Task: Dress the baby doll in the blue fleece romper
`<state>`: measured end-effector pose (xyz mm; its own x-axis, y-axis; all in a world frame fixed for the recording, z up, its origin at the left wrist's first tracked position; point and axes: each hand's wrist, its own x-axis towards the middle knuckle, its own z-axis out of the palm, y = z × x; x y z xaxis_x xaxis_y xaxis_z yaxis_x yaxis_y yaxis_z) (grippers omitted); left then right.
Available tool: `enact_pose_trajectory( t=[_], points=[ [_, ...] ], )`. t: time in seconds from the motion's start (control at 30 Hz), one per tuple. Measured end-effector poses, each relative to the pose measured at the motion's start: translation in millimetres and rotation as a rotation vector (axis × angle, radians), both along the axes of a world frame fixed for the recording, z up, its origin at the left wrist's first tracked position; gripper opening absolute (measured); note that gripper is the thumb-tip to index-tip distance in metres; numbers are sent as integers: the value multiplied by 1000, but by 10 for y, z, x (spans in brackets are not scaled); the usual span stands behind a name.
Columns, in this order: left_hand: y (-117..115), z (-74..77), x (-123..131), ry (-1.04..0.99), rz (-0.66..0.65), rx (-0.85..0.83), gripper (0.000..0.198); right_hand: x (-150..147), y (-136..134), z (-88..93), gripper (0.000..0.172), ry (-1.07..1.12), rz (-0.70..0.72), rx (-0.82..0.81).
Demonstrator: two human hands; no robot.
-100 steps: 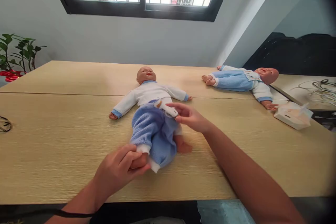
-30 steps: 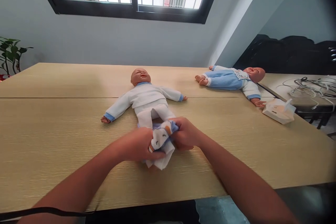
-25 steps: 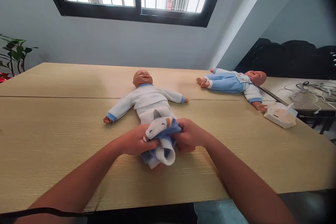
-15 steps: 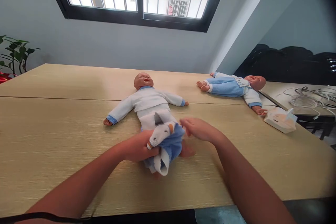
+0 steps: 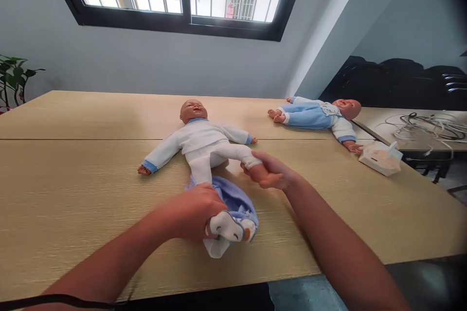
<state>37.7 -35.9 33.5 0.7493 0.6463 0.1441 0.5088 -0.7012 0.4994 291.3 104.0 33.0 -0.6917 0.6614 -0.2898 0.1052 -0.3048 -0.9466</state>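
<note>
A baby doll (image 5: 200,138) in a white long-sleeved top with blue cuffs lies on its back, head away from me. Bunched blue doll pants (image 5: 237,199) with a white animal face on them surround its lower left-side leg. My left hand (image 5: 202,211) is closed on the pants' fabric. The doll's other leg is out of the pants and raised to the right, white down to its bare foot. Around that lower leg and foot my right hand (image 5: 268,170) is closed. The doll's left-side foot is hidden by the cloth and my left hand.
A second doll (image 5: 310,115) in blue pants lies at the back right. Near its hand stands a tissue box (image 5: 381,157). Coiled cables (image 5: 426,126) lie on a side table beyond. The wooden table (image 5: 73,194) ends at a front edge close to me.
The doll's right-side leg has come out of the blue pants. My left hand has moved the pants down toward me. My right hand has taken hold of the freed leg.
</note>
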Motion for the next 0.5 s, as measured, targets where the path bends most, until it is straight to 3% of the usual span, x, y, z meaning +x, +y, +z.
enact_pose_trajectory(
  t=[0.07, 0.13, 0.27, 0.33, 0.4, 0.5],
  points=[
    [-34, -32, 48, 77, -16, 128, 15, -68, -102, 21, 41, 174, 0, -128],
    [-56, -57, 82, 114, -40, 214, 13, -189, -254, 33, 53, 300, 1, -133],
    [-47, -79, 63, 54, -78, 268, 10, -449, -527, -29, 103, 228, -75, 108],
    [-24, -86, 8, -33, -86, 238, 9, -524, -590, -99, 117, 129, -97, 260],
    [1, -106, -57, -157, 13, 198, 25, -551, -608, -171, 119, 62, -79, 337],
    [32, -179, -114, -339, 362, 198, 60, -532, -595, -245, 120, 56, -25, 398]
  ],
)
